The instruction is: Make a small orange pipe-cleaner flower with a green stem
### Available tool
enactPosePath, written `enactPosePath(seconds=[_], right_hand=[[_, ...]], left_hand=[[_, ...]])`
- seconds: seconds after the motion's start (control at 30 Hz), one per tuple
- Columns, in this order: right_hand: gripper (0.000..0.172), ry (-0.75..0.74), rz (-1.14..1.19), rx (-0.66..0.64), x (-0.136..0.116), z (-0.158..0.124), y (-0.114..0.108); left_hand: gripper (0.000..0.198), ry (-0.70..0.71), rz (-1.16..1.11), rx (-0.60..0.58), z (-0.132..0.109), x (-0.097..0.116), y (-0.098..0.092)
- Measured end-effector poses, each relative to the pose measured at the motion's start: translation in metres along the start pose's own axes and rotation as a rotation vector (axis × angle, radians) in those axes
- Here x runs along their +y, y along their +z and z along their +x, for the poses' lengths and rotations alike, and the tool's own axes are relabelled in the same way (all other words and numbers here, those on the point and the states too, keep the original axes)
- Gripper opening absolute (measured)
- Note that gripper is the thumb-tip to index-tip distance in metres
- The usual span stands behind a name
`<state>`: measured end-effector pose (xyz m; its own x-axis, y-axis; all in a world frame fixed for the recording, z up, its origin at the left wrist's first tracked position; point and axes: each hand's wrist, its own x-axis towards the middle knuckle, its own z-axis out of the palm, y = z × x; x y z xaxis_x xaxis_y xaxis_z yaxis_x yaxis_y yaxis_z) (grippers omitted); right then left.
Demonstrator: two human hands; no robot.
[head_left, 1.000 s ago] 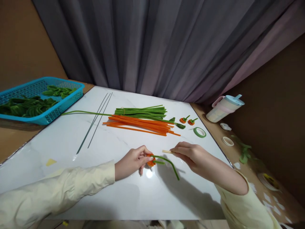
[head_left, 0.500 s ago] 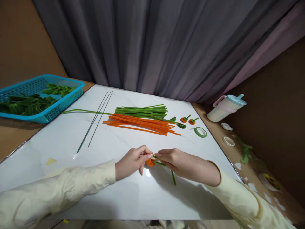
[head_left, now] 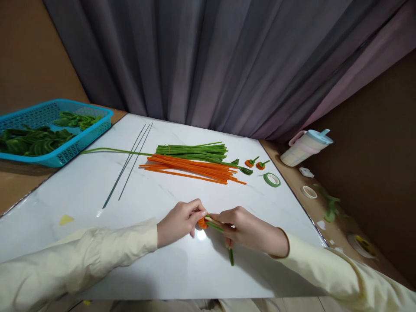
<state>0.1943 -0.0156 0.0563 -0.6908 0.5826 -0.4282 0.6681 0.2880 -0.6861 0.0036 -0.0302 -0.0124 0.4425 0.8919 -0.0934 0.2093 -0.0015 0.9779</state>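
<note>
Near the front of the white table, my left hand [head_left: 182, 222] pinches a small orange pipe-cleaner pumpkin [head_left: 203, 223] between thumb and fingers. My right hand [head_left: 236, 225] meets it from the right, its fingers closed on a green pipe cleaner [head_left: 214, 225] that joins the pumpkin's top. The green end [head_left: 231, 256] pokes out below my right hand. Farther back lie a bundle of orange pipe cleaners [head_left: 191, 168] and a bundle of green pipe cleaners [head_left: 195, 150]. Two similar small orange pumpkins [head_left: 249, 163] with green stems rest at the right.
A blue basket [head_left: 61, 151] with green pipe-cleaner pieces stands at the left. Thin dark wires [head_left: 125, 167] lie beside the bundles. Green tape [head_left: 272, 180] sits near the right edge, with a tumbler [head_left: 305, 148] and a white ring [head_left: 308, 192] beyond it.
My right hand has turned and shifted slightly down, its fingers moving along the green pipe cleaner. The green end has swung down and left. My left hand keeps its pinch.
</note>
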Motion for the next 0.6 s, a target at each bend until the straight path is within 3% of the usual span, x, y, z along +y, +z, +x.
enactPosePath(seconds=[0.13, 0.4, 0.6], right_hand=[[0.026, 0.051, 0.086, -0.051, -0.002, -0.004, -0.001], [0.033, 0.167, -0.108, -0.110, -0.016, 0.003, 0.000], [0.023, 0.278, 0.116, -0.196, -0.021, 0.005, -0.010]], left_hand=[[0.024, 0.005, 0.006, 0.003, 0.001, 0.001, 0.000], [0.023, 0.001, 0.009, 0.019, 0.000, -0.002, -0.001], [0.026, -0.029, -0.151, -0.056, 0.005, -0.001, -0.006]])
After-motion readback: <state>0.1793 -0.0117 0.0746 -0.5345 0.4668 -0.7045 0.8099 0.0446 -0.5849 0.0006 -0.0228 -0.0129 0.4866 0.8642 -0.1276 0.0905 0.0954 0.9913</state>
